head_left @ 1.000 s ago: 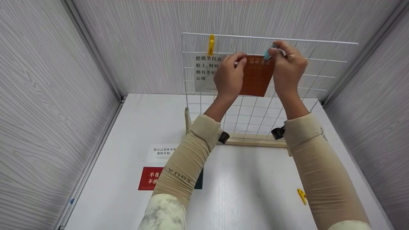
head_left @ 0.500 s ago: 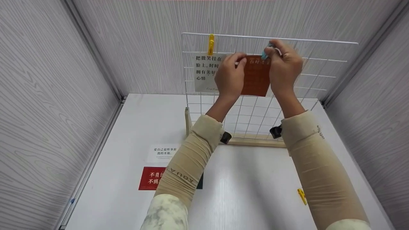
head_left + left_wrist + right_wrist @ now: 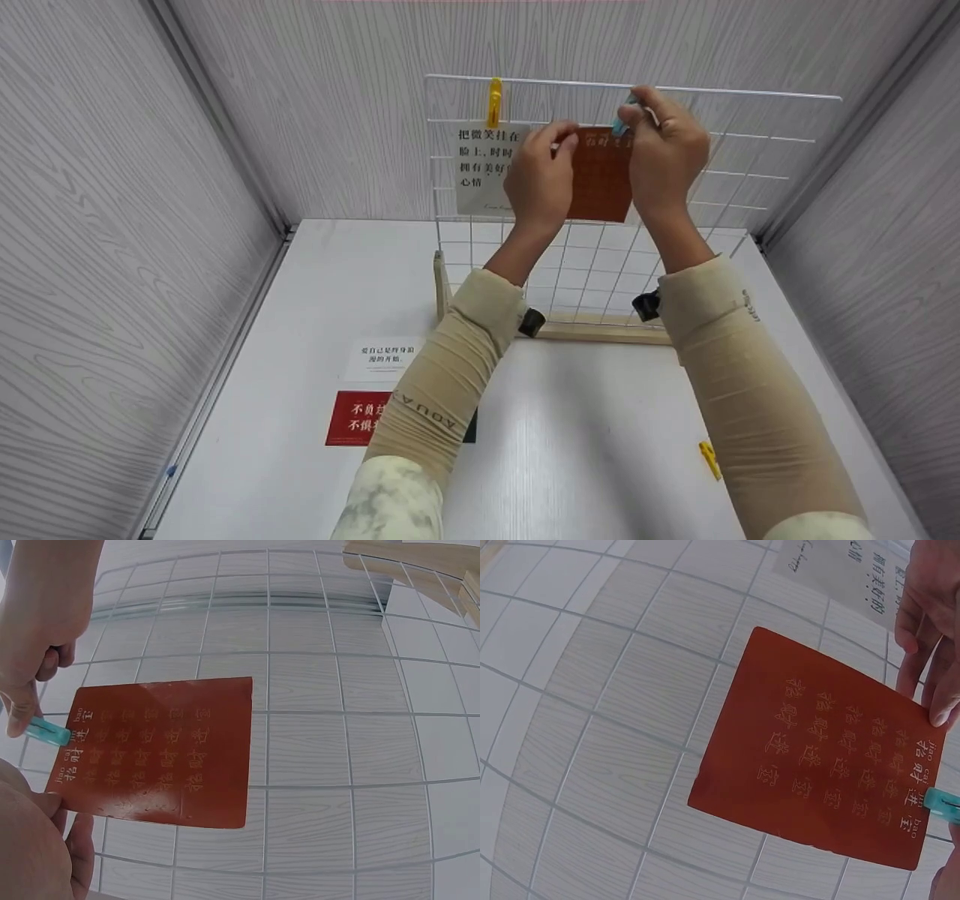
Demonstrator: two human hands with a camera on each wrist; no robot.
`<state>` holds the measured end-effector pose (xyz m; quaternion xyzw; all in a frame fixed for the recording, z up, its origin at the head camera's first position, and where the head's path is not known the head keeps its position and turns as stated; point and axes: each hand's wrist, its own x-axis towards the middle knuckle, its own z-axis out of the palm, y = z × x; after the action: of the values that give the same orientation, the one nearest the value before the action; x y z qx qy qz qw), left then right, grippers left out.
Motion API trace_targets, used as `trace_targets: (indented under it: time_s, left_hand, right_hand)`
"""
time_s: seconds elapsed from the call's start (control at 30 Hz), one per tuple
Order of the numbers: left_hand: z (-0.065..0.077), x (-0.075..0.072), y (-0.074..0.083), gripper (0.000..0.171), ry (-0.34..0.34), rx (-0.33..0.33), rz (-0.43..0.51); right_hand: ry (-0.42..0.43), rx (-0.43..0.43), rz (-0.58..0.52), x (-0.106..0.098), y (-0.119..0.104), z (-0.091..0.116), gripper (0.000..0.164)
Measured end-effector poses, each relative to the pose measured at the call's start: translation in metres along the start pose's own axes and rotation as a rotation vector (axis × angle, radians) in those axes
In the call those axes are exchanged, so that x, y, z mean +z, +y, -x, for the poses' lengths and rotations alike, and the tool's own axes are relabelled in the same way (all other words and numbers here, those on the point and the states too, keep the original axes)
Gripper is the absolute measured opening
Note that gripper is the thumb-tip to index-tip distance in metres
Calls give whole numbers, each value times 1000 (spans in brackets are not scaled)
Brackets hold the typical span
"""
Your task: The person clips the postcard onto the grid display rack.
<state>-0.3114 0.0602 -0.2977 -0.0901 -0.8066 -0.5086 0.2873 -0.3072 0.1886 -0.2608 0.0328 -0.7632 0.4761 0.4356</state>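
Observation:
An orange-red card (image 3: 600,176) with lines of characters hangs upright against a white wire grid (image 3: 735,172). My left hand (image 3: 541,176) pinches its upper left corner between thumb and fingers. At the card's top edge my right hand (image 3: 670,150) grips a light blue clothespin (image 3: 622,120), whose tip overlaps the printed heading. The left wrist view shows that clothespin (image 3: 49,731) with its nose right at the card's edge. To the left, a white card (image 3: 484,169) with black characters hangs below a yellow clothespin (image 3: 495,103) on the grid, partly hidden by my left hand.
The grid stands on a wooden base (image 3: 607,332). On the white table (image 3: 555,435) lie a white card (image 3: 377,358), a red card (image 3: 356,418) and a dark one, partly behind my left arm. A yellow clothespin (image 3: 709,460) lies beside my right forearm. Grey panels (image 3: 105,187) enclose the table.
My right hand has moved slightly left along the card's top edge with the blue clothespin. The left hand has stayed at the card's corner.

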Motion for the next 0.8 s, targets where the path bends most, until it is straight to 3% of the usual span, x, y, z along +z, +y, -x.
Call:
trace_targets:
  time_s: [0.8]
  left_hand:
    - [0,1,1,24,-7,-22,-7]
  right_hand:
    - [-8,-93,104,0,-1,3,29]
